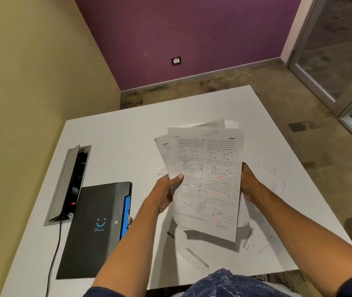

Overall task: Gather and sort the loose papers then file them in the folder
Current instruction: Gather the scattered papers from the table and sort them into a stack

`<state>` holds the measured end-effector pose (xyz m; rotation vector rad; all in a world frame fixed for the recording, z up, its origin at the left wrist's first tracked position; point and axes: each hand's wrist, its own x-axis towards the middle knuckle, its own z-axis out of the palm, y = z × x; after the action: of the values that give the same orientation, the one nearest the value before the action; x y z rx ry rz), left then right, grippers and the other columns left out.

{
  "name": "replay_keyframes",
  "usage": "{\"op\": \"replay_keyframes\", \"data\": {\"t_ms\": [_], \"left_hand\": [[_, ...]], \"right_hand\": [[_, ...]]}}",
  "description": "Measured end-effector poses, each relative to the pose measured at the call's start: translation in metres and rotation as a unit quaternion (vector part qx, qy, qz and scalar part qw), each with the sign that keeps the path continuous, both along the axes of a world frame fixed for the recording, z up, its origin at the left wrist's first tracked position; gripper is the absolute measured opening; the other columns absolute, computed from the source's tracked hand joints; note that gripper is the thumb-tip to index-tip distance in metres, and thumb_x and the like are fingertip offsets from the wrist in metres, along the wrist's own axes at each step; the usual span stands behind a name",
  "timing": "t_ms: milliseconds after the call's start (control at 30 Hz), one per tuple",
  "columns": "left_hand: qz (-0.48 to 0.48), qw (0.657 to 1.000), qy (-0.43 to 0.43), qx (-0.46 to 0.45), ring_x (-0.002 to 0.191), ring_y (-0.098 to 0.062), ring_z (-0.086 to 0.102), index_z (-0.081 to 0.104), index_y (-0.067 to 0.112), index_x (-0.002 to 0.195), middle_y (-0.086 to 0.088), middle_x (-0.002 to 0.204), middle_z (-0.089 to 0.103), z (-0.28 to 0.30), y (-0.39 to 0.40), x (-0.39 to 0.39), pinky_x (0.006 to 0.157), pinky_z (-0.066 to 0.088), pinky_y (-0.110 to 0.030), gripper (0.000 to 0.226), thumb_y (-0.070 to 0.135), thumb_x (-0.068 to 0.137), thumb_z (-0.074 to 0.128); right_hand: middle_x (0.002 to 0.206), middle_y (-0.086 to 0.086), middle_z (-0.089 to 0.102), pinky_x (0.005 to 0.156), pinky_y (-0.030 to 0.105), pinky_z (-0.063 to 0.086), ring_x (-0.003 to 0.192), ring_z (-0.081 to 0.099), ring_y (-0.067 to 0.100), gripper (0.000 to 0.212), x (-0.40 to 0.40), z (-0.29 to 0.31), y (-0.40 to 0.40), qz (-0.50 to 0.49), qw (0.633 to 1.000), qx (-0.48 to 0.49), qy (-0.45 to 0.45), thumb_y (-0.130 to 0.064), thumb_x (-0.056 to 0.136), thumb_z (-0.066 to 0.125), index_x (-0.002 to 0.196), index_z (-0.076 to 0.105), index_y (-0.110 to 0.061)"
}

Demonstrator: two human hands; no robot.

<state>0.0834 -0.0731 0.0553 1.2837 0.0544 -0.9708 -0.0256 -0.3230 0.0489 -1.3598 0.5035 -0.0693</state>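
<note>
Two hands clasping thin printed papers [207, 181], left hand [164, 194], right hand [249, 182], matte black folder [95, 230] flat beside

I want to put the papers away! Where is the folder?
The black folder lies closed on the white table, on the left side, beside the left hand and just right of the open cable box.

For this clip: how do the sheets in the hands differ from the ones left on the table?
The held stack is lifted off the table, gripped by the left hand and right hand; the loose papers lie flat. The held stack is fanned but gathered; the loose papers are spread about. The held top sheet's print faces the camera; the loose papers look faint. Both are white printed sheets.
</note>
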Motion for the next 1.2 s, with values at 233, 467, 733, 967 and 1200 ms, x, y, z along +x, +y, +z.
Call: {"op": "replay_keyframes", "data": {"t_ms": [233, 467, 733, 967, 1200], "left_hand": [[0.044, 0.997, 0.047, 0.036, 0.124, -0.03, 0.067, 0.062, 0.009, 0.136, -0.012, 0.13, 0.072, 0.0, 0.003, -0.008, 0.098, 0.058, -0.042, 0.035, 0.027, 0.107, 0.054], [0.022, 0.998, -0.06, 0.019, 0.119, -0.029, 0.07, 0.06, 0.014, 0.137, -0.009, 0.129, 0.073, 0.004, 0.005, -0.006, 0.099, 0.058, -0.046, 0.044, 0.021, 0.096, 0.073], [0.013, 0.982, -0.183, 0.032, 0.113, -0.026, 0.073, 0.07, 0.017, 0.123, -0.004, 0.12, 0.077, 0.02, 0.001, 0.009, 0.095, 0.06, -0.041, 0.062, 0.015, 0.065, 0.093], [-0.029, 0.977, -0.212, 0.01, 0.116, -0.02, 0.071, 0.071, 0.022, 0.124, -0.003, 0.125, 0.075, 0.015, 0.012, 0.004, 0.091, 0.06, -0.029, 0.062, 0.007, 0.069, 0.093], [-0.047, 0.967, -0.191, 0.164, 0.095, -0.003, 0.075, 0.075, 0.033, 0.104, 0.017, 0.104, 0.079, -0.027, 0.026, -0.022, 0.076, 0.059, -0.019, 0.04, 0.024, 0.07, 0.095]], "right_hand": [[0.079, -0.002, 0.077, 0.062, 0.023, 0.057, 0.078, 0.069, 0.022, 0.023, -0.002, -0.003, 0.005, -0.035, 0.999, 0.017, 0.018, -0.014, 0.104, 0.06, 0.087, 0.076, -0.013], [0.133, 0.009, 0.071, 0.104, 0.047, 0.055, 0.121, 0.07, 0.027, 0.055, -0.001, 0.004, 0.004, 0.002, 0.993, 0.103, -0.052, -0.036, 0.087, 0.076, 0.137, 0.064, -0.016], [0.111, -0.002, 0.08, 0.083, 0.03, 0.063, 0.105, 0.076, 0.017, 0.052, 0.009, 0.025, -0.002, 0.008, 0.994, -0.045, -0.096, -0.037, 0.057, 0.099, 0.105, 0.082, -0.033], [0.116, 0.001, 0.077, 0.091, 0.033, 0.061, 0.108, 0.074, 0.016, 0.103, 0.001, -0.004, 0.007, 0.009, 0.998, -0.064, -0.019, -0.052, 0.033, 0.104, 0.124, 0.069, -0.019], [0.108, -0.008, 0.08, 0.081, 0.026, 0.062, 0.103, 0.076, 0.015, 0.072, -0.024, -0.041, 0.018, 0.056, 0.997, -0.032, 0.031, -0.055, 0.046, 0.101, 0.108, 0.076, -0.028]]}}
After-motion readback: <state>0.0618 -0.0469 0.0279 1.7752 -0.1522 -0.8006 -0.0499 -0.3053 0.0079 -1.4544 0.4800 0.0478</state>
